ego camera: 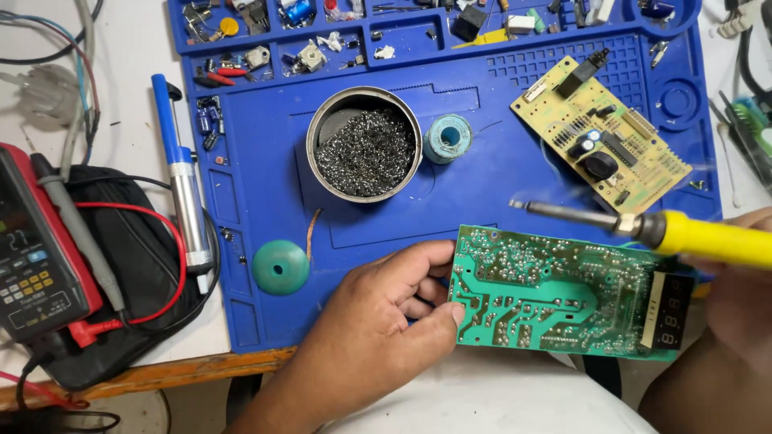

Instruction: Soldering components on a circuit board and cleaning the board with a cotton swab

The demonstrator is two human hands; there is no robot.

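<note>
Gripping the green circuit board by its short edge at 9 o'clock, the left hand has its thumb on the solder side and its other fingers curled around the edge, so the board hangs out past the near rim of the blue work mat. The right hand comes in from 3 o'clock, wrapped about the yellow handle of a soldering iron; its fingers are mostly out of frame, so the grip looks closed but the view is poor. The iron's metal tip points toward 9 o'clock and sits just above the board's far long edge, apart from it, with a thin wisp of smoke near it. At the board's 3 o'clock end sits a dark number display.

Open mat lies between the board and the round tin of wire wool at 11 o'clock, with a small solder spool just beside the tin. A tan circuit board rests at 1 o'clock, well apart from the iron's tip. A teal round cap sits near the left hand at 9 o'clock. Off the mat's 9 o'clock edge on the bench lie a blue desoldering pump and a red multimeter.
</note>
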